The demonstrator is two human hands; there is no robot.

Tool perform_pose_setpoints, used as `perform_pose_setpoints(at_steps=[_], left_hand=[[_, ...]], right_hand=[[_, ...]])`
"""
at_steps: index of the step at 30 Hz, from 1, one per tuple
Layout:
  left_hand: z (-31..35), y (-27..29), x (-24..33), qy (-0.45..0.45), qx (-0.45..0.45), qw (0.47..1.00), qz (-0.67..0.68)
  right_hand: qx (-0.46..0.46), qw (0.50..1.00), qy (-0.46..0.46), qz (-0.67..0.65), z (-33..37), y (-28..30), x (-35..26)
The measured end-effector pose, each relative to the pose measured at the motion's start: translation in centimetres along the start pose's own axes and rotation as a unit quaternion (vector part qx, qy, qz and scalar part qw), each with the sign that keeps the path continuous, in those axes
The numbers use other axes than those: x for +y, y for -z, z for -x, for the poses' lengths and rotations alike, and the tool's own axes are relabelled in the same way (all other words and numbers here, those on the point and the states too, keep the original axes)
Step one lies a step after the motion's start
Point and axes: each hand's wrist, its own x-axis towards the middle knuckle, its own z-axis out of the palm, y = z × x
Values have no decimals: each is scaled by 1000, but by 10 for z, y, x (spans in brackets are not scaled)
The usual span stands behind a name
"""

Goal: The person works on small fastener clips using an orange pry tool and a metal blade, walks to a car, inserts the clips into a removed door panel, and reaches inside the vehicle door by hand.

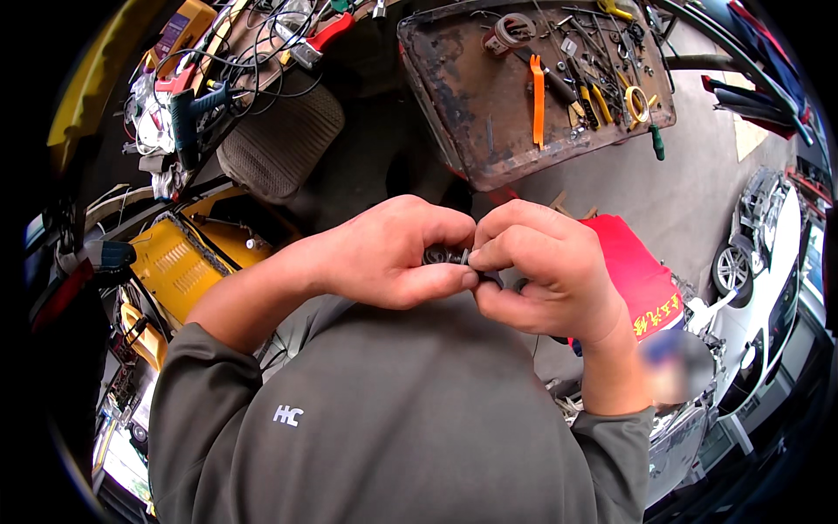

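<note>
Close in front of my chest, both hands meet over some small dark metal pieces that look like bolts or screws with washers. My left hand is curled round them, with thumb and forefinger on either side. Thumb and fingertips of my right hand pinch the right end of one of these pieces. The fingers cover most of the metal, so I cannot tell exactly how many pieces there are or their full shape.
A worn metal tray table ahead bears an orange pry tool, pliers, a tape roll and loose hardware. At left are a cordless drill, cables and a car seat. A person in red and a white car are at right.
</note>
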Motion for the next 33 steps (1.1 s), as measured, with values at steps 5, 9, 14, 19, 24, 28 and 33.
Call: perform_pose_setpoints(at_steps=[5, 9, 14, 19, 24, 28, 33], left_hand=[[0, -5, -3, -19, 16, 1000, -2], [-1, -8, 0, -49, 27, 998, 11], [4, -9, -6, -78, 54, 995, 25], [-1, -11, -2, -90, 56, 994, 20], [4, -5, 0, -96, 64, 993, 17], [7, 2, 9, -53, 47, 997, -2], [9, 0, 9, -45, 40, 998, 12]], right_hand=[[-2, 999, 53, 9, -5, 4, 8], [8, 995, 99, -4, -6, 3, 12], [10, 996, 83, -42, -15, -3, 10], [36, 993, 101, -58, -13, -1, 12], [42, 993, 87, -69, -17, -5, 11], [61, 995, 54, -58, -16, -9, 6], [52, 996, 65, -44, -17, -9, 4]])
